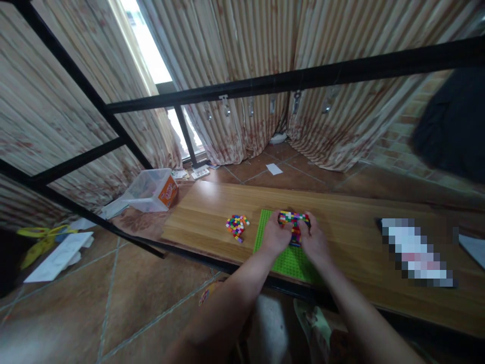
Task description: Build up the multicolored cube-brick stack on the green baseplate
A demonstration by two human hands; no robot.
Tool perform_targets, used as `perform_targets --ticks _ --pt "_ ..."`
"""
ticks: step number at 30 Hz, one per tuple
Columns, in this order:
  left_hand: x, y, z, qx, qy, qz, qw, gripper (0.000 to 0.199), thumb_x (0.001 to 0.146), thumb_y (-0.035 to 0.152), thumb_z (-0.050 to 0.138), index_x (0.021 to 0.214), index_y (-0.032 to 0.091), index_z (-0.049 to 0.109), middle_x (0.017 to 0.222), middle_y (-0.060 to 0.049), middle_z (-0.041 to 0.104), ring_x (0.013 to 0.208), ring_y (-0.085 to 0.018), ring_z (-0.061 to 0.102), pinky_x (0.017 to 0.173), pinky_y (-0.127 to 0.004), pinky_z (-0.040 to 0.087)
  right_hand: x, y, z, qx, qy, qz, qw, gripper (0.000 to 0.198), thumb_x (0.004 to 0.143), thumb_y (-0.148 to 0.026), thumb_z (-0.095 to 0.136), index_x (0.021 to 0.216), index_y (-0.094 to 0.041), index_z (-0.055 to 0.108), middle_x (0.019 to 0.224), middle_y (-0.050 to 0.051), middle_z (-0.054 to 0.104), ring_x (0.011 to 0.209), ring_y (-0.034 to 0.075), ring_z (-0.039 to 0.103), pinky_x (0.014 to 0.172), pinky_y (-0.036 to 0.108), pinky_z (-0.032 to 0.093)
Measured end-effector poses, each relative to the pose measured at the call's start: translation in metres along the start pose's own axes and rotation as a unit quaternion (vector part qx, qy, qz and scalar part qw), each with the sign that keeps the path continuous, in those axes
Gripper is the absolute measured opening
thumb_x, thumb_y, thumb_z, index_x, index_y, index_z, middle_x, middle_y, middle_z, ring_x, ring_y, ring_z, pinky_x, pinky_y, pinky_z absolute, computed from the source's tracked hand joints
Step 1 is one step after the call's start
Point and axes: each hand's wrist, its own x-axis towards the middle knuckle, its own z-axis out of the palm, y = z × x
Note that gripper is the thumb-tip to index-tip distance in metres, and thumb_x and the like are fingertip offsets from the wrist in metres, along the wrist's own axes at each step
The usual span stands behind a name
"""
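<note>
A multicoloured structure of toy building bricks (293,218) stands on a green studded baseplate (291,266). From its left side my left hand (278,233) grips it, fingers curled around the bricks. My right hand (312,237) closes on the structure's right side, thumb towards the middle. Between the two hands a narrower part of the structure shows, with red, yellow and dark bricks. Both hands cover portions of the build, and most fingertips are hidden behind it. A small pile of loose coloured bricks (237,226) lies on the wooden table left of the baseplate.
The wooden table (348,222) extends far to the right, where a pixelated rectangular item (415,253) lies. A clear plastic box (151,189) with an orange label sits beyond the table's left end. Black metal bars (265,86) cross in front of long curtains (242,45).
</note>
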Motion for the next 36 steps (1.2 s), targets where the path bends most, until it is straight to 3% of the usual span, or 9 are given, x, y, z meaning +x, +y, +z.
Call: perform_targets --ticks 10,14,21,28,36 --pt "0.002 -0.004 0.011 0.006 0.007 -0.008 1.000 0.046 0.086 0.021 0.055 0.132 0.011 0.057 0.137 -0.017 0.060 0.128 -0.025 0.055 0.110 -0.040 0.041 0.001 -0.013 -0.008 -0.016 -0.013 0.028 0.999 0.088 0.079 -0.068 0.050 0.143 -0.008 0.044 0.134 0.025 0.058 0.120 0.036 0.058 0.103 0.052 0.041" --pt "0.005 -0.008 0.012 -0.031 0.007 -0.032 0.999 0.040 0.092 0.022 0.047 0.129 0.013 0.059 0.135 -0.013 0.062 0.127 -0.022 0.056 0.109 -0.037 0.042 0.001 -0.012 -0.007 -0.013 -0.011 0.024 1.000 0.083 0.081 -0.065 0.050 0.142 -0.010 0.045 0.134 0.023 0.059 0.118 0.034 0.059 0.101 0.051 0.043" --pt "-0.001 -0.011 0.005 0.026 -0.006 0.044 0.999 0.046 0.092 0.026 0.047 0.133 0.006 0.055 0.137 -0.021 0.058 0.129 -0.025 0.054 0.111 -0.039 0.040 0.000 -0.011 -0.002 0.003 0.011 0.022 1.000 0.079 0.078 -0.063 0.053 0.139 -0.012 0.049 0.132 0.021 0.060 0.116 0.033 0.060 0.101 0.051 0.043" --pt "0.002 -0.009 0.002 0.034 -0.015 0.033 0.999 0.045 0.091 0.025 0.048 0.133 0.012 0.055 0.139 -0.017 0.058 0.131 -0.024 0.053 0.111 -0.040 0.040 -0.001 -0.012 0.000 0.020 0.011 -0.003 1.000 0.078 0.081 -0.065 0.051 0.140 -0.013 0.048 0.133 0.021 0.060 0.118 0.032 0.060 0.101 0.051 0.044" --pt "0.004 -0.002 0.003 0.057 0.004 0.063 0.996 0.052 0.091 0.021 0.043 0.142 0.010 0.046 0.149 -0.017 0.049 0.140 -0.023 0.043 0.117 -0.040 0.033 0.010 -0.008 -0.013 0.068 0.018 0.048 0.996 0.069 0.088 -0.063 0.042 0.135 -0.014 0.054 0.122 0.017 0.068 0.112 0.029 0.064 0.100 0.047 0.046"
